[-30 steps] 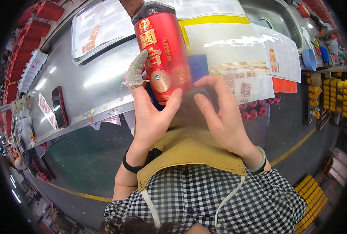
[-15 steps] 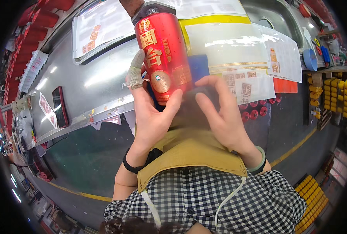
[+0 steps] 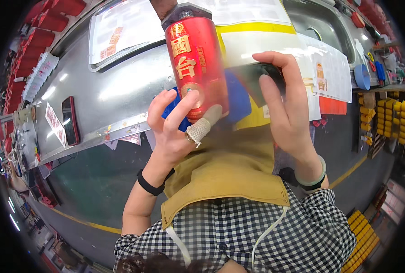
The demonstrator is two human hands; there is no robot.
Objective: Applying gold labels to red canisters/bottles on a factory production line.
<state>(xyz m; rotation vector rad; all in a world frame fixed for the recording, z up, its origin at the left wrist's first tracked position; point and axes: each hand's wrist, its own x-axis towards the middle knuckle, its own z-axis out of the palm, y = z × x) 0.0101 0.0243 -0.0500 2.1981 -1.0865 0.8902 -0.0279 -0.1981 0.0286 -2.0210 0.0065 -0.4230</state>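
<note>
Bottle (image 3: 195,57), red with gold lettering, was at the counter (image 3: 129,84), neck end by a dark metal holder (image 3: 180,11). On my feed, left hand (image 3: 177,129) spread across its lower end (one digit covered). Right hand (image 3: 289,109): thumb and forefinger apart around a dark blurred piece (image 3: 250,79); I couldn't tell whether pinched.

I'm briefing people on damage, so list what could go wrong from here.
The frayed finger cover on the left hand might snag on or shed threads onto the red bottle. The phone lies close to the metal counter's front edge and could get knocked off.
</note>
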